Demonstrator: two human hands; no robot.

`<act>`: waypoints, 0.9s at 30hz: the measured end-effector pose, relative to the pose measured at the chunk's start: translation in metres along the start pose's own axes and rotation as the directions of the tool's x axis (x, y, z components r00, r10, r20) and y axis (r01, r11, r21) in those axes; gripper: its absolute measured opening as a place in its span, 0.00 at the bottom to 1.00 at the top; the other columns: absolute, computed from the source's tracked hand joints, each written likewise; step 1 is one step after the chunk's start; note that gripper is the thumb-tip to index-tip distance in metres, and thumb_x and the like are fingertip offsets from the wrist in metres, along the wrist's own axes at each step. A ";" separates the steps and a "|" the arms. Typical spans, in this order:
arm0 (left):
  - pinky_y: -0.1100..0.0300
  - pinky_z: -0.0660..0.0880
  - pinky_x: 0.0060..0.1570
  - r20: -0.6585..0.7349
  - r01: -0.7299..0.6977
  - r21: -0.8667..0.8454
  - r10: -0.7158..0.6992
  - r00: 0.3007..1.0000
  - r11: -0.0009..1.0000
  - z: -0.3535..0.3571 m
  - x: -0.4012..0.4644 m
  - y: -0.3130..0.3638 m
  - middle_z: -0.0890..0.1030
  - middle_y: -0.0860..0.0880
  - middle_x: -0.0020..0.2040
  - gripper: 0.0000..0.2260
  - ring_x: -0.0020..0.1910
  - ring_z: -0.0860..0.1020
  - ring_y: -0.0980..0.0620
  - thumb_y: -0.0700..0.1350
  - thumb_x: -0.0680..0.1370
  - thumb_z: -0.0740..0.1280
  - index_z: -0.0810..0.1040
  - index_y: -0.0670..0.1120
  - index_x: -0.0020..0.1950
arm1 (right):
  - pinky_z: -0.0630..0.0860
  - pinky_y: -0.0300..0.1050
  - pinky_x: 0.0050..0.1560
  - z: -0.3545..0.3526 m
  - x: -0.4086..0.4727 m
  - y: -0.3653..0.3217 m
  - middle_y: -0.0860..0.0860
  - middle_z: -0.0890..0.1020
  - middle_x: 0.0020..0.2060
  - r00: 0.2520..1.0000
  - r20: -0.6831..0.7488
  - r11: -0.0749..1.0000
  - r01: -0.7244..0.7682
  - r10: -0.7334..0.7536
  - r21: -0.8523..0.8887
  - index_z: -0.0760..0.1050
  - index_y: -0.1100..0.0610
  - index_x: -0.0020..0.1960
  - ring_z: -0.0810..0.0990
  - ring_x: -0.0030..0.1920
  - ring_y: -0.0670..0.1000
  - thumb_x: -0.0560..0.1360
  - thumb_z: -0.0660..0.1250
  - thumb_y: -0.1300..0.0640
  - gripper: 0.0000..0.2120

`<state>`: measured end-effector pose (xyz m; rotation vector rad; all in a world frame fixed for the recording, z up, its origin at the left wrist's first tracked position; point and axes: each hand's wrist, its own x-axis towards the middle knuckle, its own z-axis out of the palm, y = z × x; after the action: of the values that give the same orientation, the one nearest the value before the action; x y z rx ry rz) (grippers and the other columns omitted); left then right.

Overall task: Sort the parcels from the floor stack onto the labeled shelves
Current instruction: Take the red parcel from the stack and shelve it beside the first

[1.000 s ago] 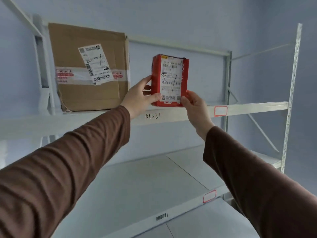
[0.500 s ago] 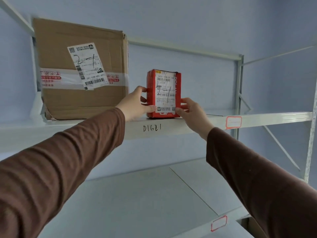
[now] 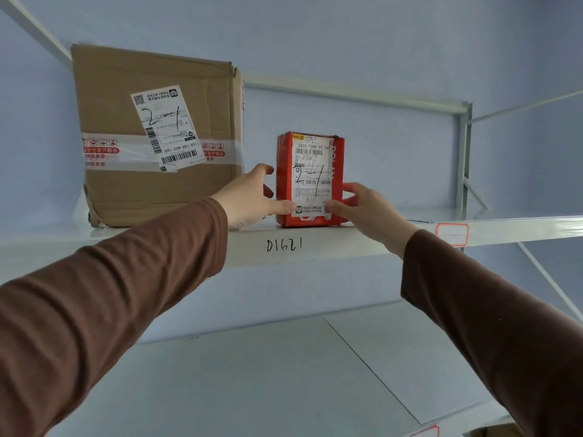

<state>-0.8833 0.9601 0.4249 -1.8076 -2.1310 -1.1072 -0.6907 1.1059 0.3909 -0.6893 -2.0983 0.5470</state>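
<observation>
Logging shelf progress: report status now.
Both hands, left hand and right hand, grip red parcel. Parcel upright on shelf, beside cardboard box. Nothing obstructing.

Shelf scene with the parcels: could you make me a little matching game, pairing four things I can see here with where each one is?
Things:
1. brown cardboard box
2. red parcel
3. red-bordered blank label
4. handwritten code D1621

Places:
A. on the shelf's front edge, right of the right hand
B. upright between both hands, on the upper shelf
C. on the shelf's front edge, below the red parcel
D. on the upper shelf, left of the left hand

Pairs: 1-D, 2-B, 3-A, 4-C
</observation>
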 end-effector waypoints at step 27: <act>0.49 0.78 0.59 -0.015 0.133 0.155 -0.132 0.991 0.979 0.025 0.048 -0.010 0.77 0.45 0.66 0.34 0.57 0.79 0.45 0.53 0.77 0.72 0.61 0.43 0.77 | 0.77 0.45 0.59 0.024 0.077 0.010 0.53 0.79 0.68 0.983 0.166 0.988 -0.049 0.074 -0.146 0.65 0.58 0.78 0.83 0.52 0.51 0.79 0.70 0.46 0.32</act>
<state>-0.8969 1.0132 0.4279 -1.6148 -2.2940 -0.9390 -0.7454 1.1596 0.4165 -0.8153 -2.2994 0.5101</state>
